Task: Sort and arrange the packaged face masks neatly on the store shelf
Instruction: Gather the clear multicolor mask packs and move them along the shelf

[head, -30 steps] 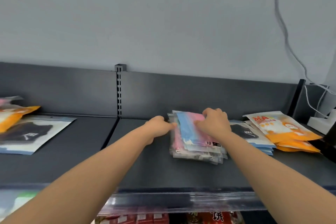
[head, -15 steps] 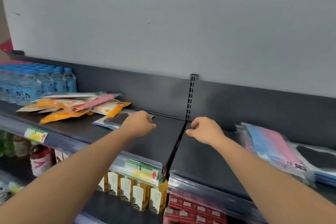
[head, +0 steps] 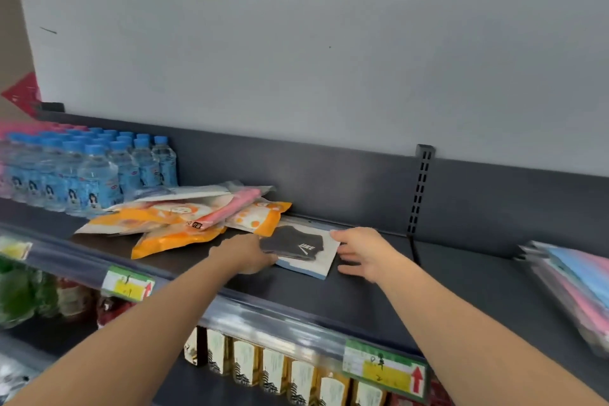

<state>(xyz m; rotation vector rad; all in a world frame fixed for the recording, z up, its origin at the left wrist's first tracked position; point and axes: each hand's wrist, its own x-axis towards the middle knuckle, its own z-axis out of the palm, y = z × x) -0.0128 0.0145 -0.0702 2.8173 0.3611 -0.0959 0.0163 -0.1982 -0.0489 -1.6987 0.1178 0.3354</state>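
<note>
Both hands have moved left from the bare shelf (head: 445,300) onto the black mask pack (head: 301,249) lying flat beside the orange packs (head: 171,224). The left hand (head: 245,255) now covers its near left corner, grip hidden; the right hand (head: 365,254), fingers spread open, touches its right edge.

black mask pack (head: 301,249) lies flat on the dark shelf (head: 428,290), beside a jumbled orange-and-pink pile (head: 184,217).
</note>
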